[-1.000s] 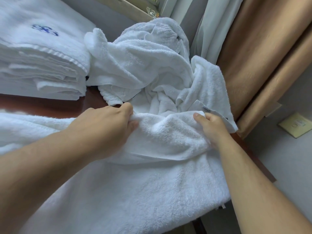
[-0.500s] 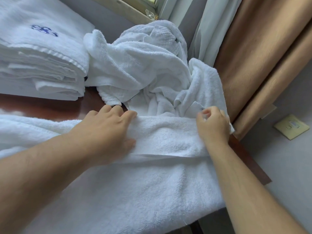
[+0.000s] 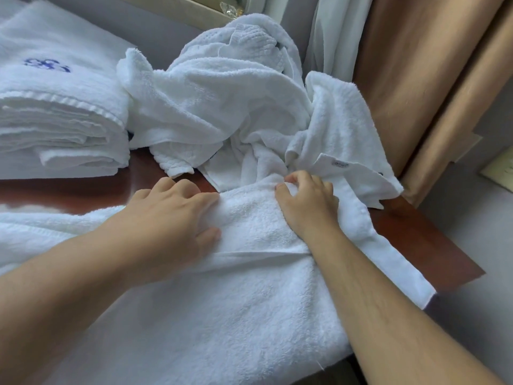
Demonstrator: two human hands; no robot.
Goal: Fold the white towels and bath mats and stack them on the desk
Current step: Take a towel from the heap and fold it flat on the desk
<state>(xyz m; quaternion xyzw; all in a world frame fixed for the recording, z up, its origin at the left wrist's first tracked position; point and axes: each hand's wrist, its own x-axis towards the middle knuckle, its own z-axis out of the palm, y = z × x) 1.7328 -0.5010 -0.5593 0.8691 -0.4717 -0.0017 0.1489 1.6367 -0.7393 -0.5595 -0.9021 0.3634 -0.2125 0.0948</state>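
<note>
While left hand (image 3: 172,215) is pressing flat on one towel (image 3: 222,301), right hand (image 3: 308,202) is pinching its fold; one stack (image 3: 55,115) lying upper left.

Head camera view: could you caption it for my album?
Left hand presses a white towel on the desk while right hand pinches its folded edge, near a folded stack.

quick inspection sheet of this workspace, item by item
surface: dark wooden desk, bare at its right corner
job's things: white towel spread in front, far edge folded over; folded stack far left; unfolded heap behind
clutter: nothing seen
hands: left hand presses flat on the towel; right hand pinches its folded edge
cables: nothing seen
surroundings: tan curtain at right; window frame behind the heap
</note>
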